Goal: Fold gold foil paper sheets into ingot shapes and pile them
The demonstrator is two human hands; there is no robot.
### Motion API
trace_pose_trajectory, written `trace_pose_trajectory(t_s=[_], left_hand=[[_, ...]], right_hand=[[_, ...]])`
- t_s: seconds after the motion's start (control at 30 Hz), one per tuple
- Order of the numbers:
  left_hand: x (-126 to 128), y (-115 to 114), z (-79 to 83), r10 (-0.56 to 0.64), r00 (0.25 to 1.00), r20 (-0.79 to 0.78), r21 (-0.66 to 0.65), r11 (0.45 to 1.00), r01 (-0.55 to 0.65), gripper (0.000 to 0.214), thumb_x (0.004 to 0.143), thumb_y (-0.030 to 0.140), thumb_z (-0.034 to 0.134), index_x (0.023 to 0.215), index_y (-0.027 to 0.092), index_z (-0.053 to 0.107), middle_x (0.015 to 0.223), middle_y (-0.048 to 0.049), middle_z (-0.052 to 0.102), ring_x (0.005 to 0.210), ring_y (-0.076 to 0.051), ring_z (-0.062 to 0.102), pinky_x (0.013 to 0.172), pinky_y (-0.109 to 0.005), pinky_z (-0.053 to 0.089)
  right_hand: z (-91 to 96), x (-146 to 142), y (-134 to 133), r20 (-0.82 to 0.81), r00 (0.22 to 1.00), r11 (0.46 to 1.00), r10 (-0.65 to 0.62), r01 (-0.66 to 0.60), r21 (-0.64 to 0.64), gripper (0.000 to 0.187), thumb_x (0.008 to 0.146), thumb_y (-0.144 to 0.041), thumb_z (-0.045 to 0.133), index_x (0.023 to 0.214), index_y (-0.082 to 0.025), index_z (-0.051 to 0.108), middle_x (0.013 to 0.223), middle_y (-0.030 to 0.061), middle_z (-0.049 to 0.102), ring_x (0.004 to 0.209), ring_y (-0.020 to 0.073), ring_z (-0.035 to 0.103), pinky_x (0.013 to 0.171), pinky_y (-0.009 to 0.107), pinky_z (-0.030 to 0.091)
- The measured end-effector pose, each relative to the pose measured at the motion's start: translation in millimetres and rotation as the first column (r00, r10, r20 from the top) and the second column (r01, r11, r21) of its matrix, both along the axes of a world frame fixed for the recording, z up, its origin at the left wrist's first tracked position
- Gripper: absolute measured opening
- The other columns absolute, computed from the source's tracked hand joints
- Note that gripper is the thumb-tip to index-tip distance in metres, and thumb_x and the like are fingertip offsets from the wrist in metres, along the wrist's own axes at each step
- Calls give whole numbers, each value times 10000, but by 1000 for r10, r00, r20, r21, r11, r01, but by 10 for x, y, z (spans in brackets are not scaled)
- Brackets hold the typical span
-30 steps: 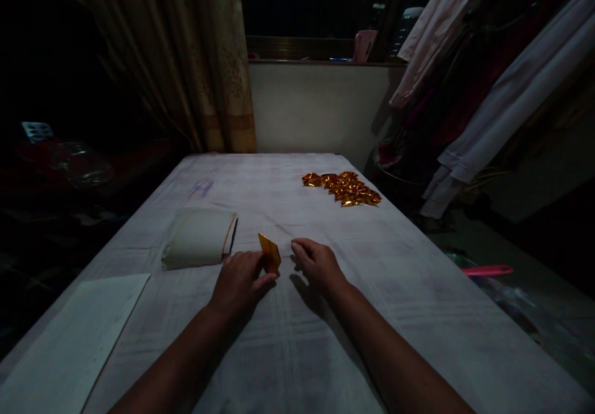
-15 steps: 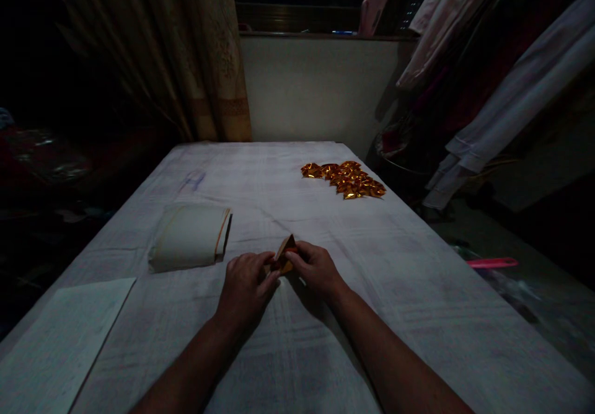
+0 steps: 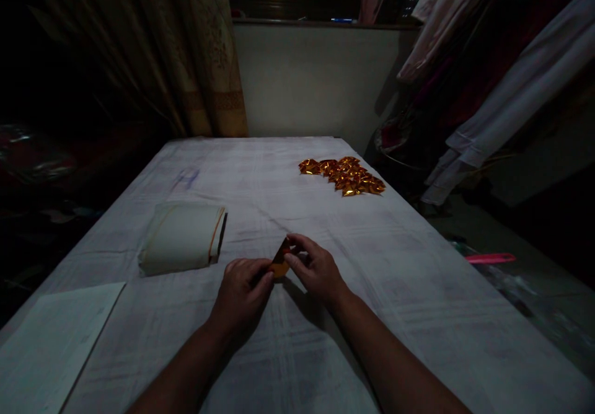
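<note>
A small piece of gold foil paper (image 3: 281, 263) stands partly folded on the cloth-covered table (image 3: 418, 315), pinched between both hands. My left hand (image 3: 242, 293) grips its near left edge with thumb and fingers closed. My right hand (image 3: 315, 268) pinches its upper right side. A stack of pale paper sheets (image 3: 181, 237) lies just left of the hands. Farther back on the right sits a pile of several folded gold foil pieces (image 3: 344, 175).
A large white sheet (image 3: 46, 346) lies at the table's near left corner. A curtain (image 3: 186, 54) hangs behind the table, clothes (image 3: 488, 73) hang on the right. A pink object (image 3: 489, 258) lies on the floor right of the table edge.
One second ago only my left hand held the foil upright; my right hand has since come in and pinched it, and the piece is folded smaller. The view has tilted slightly.
</note>
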State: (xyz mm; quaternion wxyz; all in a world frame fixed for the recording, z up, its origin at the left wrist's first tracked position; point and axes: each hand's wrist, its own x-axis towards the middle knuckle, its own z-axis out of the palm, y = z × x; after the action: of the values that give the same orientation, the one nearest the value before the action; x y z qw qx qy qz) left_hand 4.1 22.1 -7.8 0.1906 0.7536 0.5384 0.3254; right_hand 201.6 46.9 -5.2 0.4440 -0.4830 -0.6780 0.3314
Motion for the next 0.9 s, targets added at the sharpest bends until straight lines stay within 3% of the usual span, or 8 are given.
trace_pose_trajectory(t_s=[0.13, 0.3, 0.47, 0.63, 0.77, 0.9], left_hand=[[-8, -10, 16, -23, 1000, 10, 1, 1000, 23, 237, 919, 362, 529, 965, 247, 731, 918, -35, 764, 888, -232, 681, 889, -416, 480], [-18, -14, 18, 40, 998, 47, -36, 999, -38, 222, 876, 380, 571, 956, 236, 720, 914, -45, 750, 897, -241, 671, 862, -411, 511], [-44, -1, 11, 93, 970, 226, -162, 985, -57, 189, 861, 368, 601, 934, 231, 709, 897, -41, 731, 867, -222, 679, 808, -378, 544], [-75, 13, 22, 104, 942, 319, -163, 985, -53, 242, 814, 394, 660, 983, 235, 729, 972, -58, 737, 907, -228, 693, 831, -375, 551], [-60, -3, 10, 132, 919, 371, -234, 971, -45, 239, 809, 401, 668, 969, 240, 742, 933, -52, 757, 861, -224, 709, 788, -362, 572], [-39, 9, 24, 186, 848, 497, -245, 967, -69, 237, 764, 356, 673, 954, 224, 721, 917, -40, 770, 850, -209, 726, 804, -348, 589]], right_hand=[[-5, 2, -5, -100, 994, 997, 47, -53, -59, 241, 846, -367, 635, 1004, -208, 721, 931, 53, 753, 777, 179, 692, 677, 284, 563], [-25, 12, 17, -231, 973, 986, 1, -40, -163, 225, 819, -415, 654, 846, -199, 710, 730, 20, 711, 649, 164, 655, 625, 279, 538], [34, 27, 20, -363, 931, 967, -46, -49, -249, 282, 763, -474, 719, 807, -198, 681, 680, 5, 684, 607, 158, 630, 584, 274, 520], [104, 14, 14, -469, 877, 966, -105, -23, -259, 309, 720, -482, 769, 791, -206, 648, 670, -9, 663, 606, 148, 618, 572, 264, 518], [93, -7, 13, -488, 868, 970, -92, -32, -239, 310, 715, -474, 776, 827, -218, 642, 727, 1, 683, 666, 163, 642, 617, 283, 542], [45, -2, -7, -436, 899, 978, -49, -44, -202, 253, 718, -422, 761, 808, -223, 634, 730, -9, 672, 651, 149, 629, 601, 261, 525]])
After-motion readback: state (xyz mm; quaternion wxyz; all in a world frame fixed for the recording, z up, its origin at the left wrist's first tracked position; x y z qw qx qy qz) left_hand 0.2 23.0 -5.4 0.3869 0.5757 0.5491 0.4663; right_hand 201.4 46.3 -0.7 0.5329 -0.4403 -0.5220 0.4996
